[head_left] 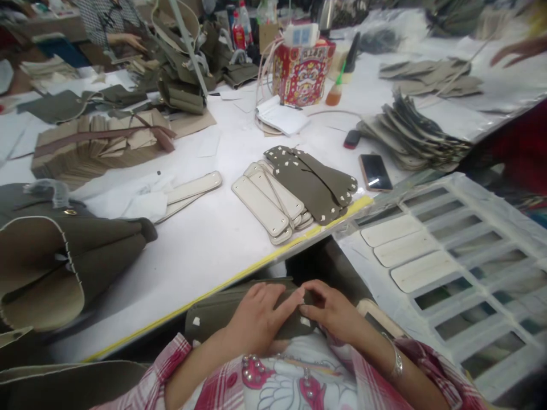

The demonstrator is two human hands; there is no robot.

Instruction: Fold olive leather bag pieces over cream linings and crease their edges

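An olive leather piece (209, 319) lies across my lap, below the table edge, with small white tabs (305, 321) stuck on its surface. My left hand (258, 313) rests over this piece, its fingers bent across the far side and its thumb reaching right. The thumb meets the fingertips of my right hand (327, 310), which is closed in a pinch at a tiny whitish tab (302, 294). On the table ahead are stacked cream leather strips (261, 206) with studs at the corners. Beside them lie olive panels (316, 185) dotted with white tabs.
A plastic rack (455, 250) with cream strips (423, 270) stands at right. On the table are a phone (375, 172), a red box (303, 71), a notepad (282, 115) and an olive bag (106, 256). Other people's hands (128, 41) show at the back left and far right.
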